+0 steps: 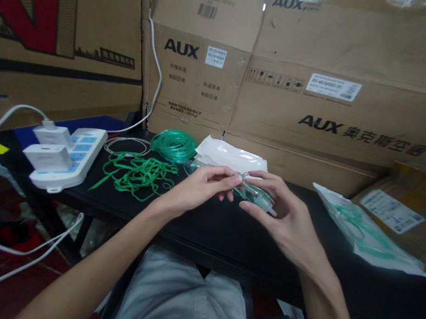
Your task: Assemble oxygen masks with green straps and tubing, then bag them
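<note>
Head view: shows a clear plastic piece point(258, 195), partly green, lifted just above the black tabletop point(221, 229), nearer than a white packet point(232, 156) and between both hands. Pinches with the left hand point(208, 182), with thumb and forefinger brought together near the middle and other fingers curled beneath. Cups with the right hand point(289, 214), with thumb and fingers moderately parted around the right part, thumb low on the near side, fingers over the top. Hides much of the shape behind fingers; cannot tell how firmly gripped.

Looks very light, judging by the thin see-through wall. Probably feels soft and springy, giving under a hard squeeze, yet likely firmer around the pale stub at the right end. Could prove a little slippery, being glossy and smooth. Hardly seems brittle, but might crease or kink if pinched hard.

Best steadied with the right hand around the broad part, using light, spread pressure, and pinched with the left for fine work. Better kept clear of the tangled green strips point(134, 173) and the coiled green tubing point(174, 145), lying to the left, to avoid snagging.
</note>
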A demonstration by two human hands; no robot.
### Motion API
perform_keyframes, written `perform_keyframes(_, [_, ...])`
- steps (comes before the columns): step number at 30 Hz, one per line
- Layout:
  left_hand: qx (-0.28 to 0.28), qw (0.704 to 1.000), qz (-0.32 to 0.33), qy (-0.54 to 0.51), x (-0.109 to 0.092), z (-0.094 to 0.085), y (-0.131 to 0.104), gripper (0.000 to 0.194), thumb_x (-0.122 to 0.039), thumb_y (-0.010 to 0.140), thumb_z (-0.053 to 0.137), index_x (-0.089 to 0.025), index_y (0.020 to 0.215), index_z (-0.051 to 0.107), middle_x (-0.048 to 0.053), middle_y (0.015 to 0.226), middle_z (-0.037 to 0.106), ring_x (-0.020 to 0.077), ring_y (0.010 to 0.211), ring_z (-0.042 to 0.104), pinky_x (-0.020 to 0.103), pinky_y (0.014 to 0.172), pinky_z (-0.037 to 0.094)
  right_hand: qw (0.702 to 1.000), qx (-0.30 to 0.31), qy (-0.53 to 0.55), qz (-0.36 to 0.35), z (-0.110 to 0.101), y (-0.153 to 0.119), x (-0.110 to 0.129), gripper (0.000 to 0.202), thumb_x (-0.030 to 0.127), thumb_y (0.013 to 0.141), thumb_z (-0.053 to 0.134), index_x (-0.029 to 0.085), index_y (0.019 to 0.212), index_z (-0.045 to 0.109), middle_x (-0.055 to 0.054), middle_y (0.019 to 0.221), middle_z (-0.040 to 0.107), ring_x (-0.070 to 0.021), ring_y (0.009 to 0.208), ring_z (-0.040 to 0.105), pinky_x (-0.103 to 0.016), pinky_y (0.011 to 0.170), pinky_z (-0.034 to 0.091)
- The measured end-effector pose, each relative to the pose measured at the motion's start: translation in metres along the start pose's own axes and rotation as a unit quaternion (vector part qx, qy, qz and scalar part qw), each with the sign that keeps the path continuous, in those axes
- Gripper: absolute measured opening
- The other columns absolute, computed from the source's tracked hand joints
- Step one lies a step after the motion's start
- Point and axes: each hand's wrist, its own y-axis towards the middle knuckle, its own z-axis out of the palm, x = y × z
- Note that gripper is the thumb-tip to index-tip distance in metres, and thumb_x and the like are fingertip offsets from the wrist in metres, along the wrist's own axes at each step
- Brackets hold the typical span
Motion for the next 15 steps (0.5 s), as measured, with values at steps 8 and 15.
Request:
perform_keyframes(8, [0.013,0.998,0.064,0.011,0.0,-0.003,0.0,0.021,-0.035,0.094,0.065,-0.014,0.089,0.067,0.001,0.086,0.065,0.0135,0.085,0.063,0.025,0.084,0.047,0.972,-0.037,0.131,0.194,-0.002,0.002,0.004,0.04,0.048,0.08,0.077,0.018,0.107,0.072,-0.007,0.103,0.073,-0.0228,0.101,0.066,-0.032,0.085,0.05])
perform_keyframes(15, [0.034,0.998,0.052,0.019,0.004,-0.002,0.0,0.026,-0.041,0.094,0.064,-0.015,0.093,0.069,0.002,0.089,0.066,0.0143,0.083,0.064,0.027,0.083,0.052,0.951,-0.068,0.216,0.209,0.0,0.003,0.012,0.035,0.039,0.066,0.089,0.019,0.082,0.066,0.0,0.079,0.068,-0.0149,0.072,0.062,-0.026,0.064,0.047])
